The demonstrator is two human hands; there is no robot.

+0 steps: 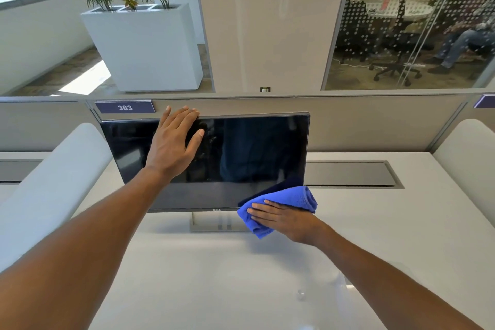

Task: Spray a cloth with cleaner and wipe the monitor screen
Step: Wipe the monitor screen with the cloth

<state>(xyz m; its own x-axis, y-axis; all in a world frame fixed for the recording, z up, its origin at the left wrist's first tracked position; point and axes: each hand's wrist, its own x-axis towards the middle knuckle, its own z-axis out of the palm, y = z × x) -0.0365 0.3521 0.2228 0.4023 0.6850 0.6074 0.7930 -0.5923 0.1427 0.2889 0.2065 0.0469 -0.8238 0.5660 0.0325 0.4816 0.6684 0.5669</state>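
Note:
A black monitor (254, 153) with a dark screen stands on a silver foot at the middle of the white desk (214, 276). My left hand (174, 142) rests on the monitor's top edge near its left side, fingers over the rim and thumb on the glass. My right hand (284, 218) presses a bunched blue cloth (292, 199) against the screen's lower right corner. Smudges show on the glass beside my left thumb. No spray bottle is clearly in view.
A grey partition (375, 123) with a "383" label (125, 108) runs behind the monitor. A dark cable tray lid (351, 174) lies in the desk at right. White curved dividers flank the desk. A white planter (144, 45) and a glass-walled room lie beyond.

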